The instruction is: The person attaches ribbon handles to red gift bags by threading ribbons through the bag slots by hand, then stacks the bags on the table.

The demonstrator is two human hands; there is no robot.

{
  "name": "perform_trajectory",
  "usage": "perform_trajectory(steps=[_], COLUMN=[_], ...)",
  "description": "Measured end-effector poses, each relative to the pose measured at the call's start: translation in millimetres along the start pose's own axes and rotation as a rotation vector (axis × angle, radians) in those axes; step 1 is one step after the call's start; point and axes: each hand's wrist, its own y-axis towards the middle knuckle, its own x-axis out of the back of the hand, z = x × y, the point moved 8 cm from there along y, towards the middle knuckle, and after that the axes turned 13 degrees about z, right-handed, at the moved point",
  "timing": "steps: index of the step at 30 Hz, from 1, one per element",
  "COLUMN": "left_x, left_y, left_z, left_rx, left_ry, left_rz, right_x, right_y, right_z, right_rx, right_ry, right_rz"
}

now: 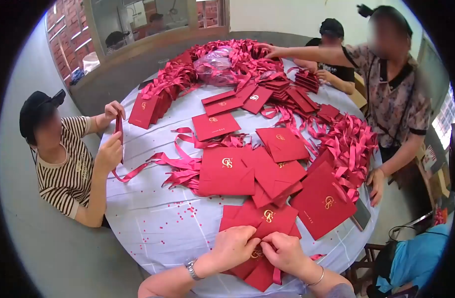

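Note:
Close to me at the table's front edge, a red paper gift bag [247, 268] with a gold logo is under my fingers. My left hand [230, 252], with a watch at the wrist, pinches its upper edge. My right hand [287, 254], wearing a bracelet, pinches the same edge just to the right, the fingertips nearly meeting. A short pink ribbon [277, 276] hangs below my right hand. Just beyond lies a small pile of flat red bags [282, 214] with the same logo. What exactly lies between my fingertips is hidden.
The round table has a pale cloth [133, 208] strewn with small red dots. Stacked bags [227, 171] and heaped ribbon-handled bags [349, 149] cover its middle and far side. One person on the left [64, 159] handles a bag; two others are at the right. A dark flat object [360, 215] lies at right.

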Motion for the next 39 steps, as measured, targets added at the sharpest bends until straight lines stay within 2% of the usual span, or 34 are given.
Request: perform_trajectory(steps=[30,39], left_x=[-0.7,1.3], left_y=[-0.1,-3.3], left_z=[2.3,2.8], left_rx=[0.004,0.004], left_ry=[-0.007,-0.044], left_rz=[0.001,-0.072], right_x=[0.5,-1.0], right_y=[0.5,0.8], right_z=[1.6,0.8], right_rx=[-0.056,-0.051], right_ry=[0.021,0.017], right_rz=[0.046,0.048])
